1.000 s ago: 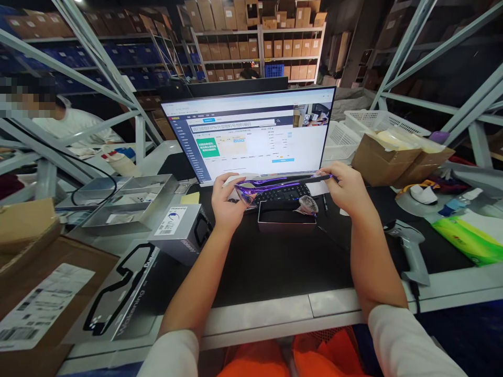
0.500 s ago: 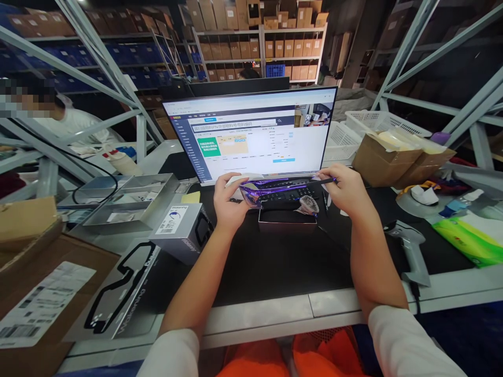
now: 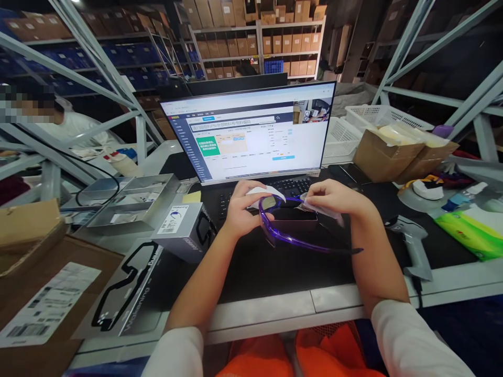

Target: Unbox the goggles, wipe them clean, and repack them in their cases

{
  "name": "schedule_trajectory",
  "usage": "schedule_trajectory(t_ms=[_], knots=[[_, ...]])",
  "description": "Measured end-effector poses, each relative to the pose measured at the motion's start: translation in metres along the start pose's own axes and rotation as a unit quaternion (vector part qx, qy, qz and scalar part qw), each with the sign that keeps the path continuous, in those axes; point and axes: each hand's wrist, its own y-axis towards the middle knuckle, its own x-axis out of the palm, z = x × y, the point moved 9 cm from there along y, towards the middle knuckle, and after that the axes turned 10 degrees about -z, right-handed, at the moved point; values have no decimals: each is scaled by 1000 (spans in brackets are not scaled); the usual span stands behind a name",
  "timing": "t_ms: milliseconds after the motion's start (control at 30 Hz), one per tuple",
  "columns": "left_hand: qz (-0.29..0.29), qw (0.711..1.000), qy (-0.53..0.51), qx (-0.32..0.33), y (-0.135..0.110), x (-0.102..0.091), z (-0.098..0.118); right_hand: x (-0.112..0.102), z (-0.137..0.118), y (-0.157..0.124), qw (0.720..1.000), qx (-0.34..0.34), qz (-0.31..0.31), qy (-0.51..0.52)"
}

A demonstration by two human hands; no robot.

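My left hand [image 3: 241,212] is closed around the front of a pair of purple-framed glasses [image 3: 293,240], with a white piece of cloth or tissue [image 3: 271,192] against the lens. One temple of the glasses sticks out to the right, unheld, with its dark tip near my right forearm. My right hand [image 3: 334,198] pinches a thin clear plastic sleeve [image 3: 329,212] near the other temple; whether the temple's end lies inside it I cannot make out. Behind the glasses, a small dark box [image 3: 301,224] rests on the black mat, partly hidden.
A monitor [image 3: 251,136] and keyboard [image 3: 293,186] stand ahead. Grey printed boxes [image 3: 181,235] and a cardboard carton [image 3: 43,293] sit left. At right are a barcode scanner [image 3: 414,248], a green tissue pack [image 3: 467,235] and an open carton [image 3: 387,154]. A co-worker [image 3: 82,125] is beyond the left frame.
The glasses have turned and come lower, so one temple now swings out toward me on the right. My right hand has moved left and in, pinching the plastic sleeve.
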Motion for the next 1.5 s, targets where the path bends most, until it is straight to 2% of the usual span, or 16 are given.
schedule_trajectory(t_ms=[67, 133, 200, 333, 400, 467, 600, 733, 800, 867, 933, 1033, 1133, 1233, 1333, 1500], knots=[[-9, 993, -115, -28, -2, 13, -7, 16, -5, 7, 994, -28, -67, 77], [0, 969, -234, -83, -6, 29, -18, 27, -10, 18, 983, -48, -76, 159], [47, 922, -345, -168, -14, 45, -35, 34, -10, 33, 970, -62, -32, 234], [180, 797, -486, -310, -33, 63, -65, 33, -2, 55, 942, -97, 82, 309], [213, 765, -512, -327, -35, 62, -72, 19, 4, 51, 927, -122, 146, 323], [236, 750, -524, -328, -35, 59, -78, 3, 4, 40, 921, -153, 180, 310], [249, 765, -499, -323, -38, 54, -85, -3, -16, 17, 958, -158, 173, 164], [181, 826, -425, -324, -39, 58, -80, 9, -40, 4, 972, -120, 204, -12], [136, 858, -381, -317, -36, 58, -75, 22, -44, 9, 981, -120, 149, -13], [111, 883, -341, -303, -33, 55, -70, 21, -36, 13, 985, -117, 122, 45], [108, 900, -302, -296, -30, 48, -69, -3, -20, 8, 967, -123, 194, 110], [118, 923, -232, -283, -26, 34, -69, -46, 3, -14, 903, -171, 345, 190], [125, 941, -158, -272, -23, 21, -68, -56, 1, -30, 876, -227, 364, 221], [132, 943, -121, -280, -25, 13, -74, -41, -22, -34, 900, -217, 350, 143], [159, 928, -166, -294, -30, 13, -83, -19, -47, -26, 925, -198, 323, 33], [195, 855, -346, -332, -39, 37, -88, 9, -68, -10, 928, -232, 279, -82]])
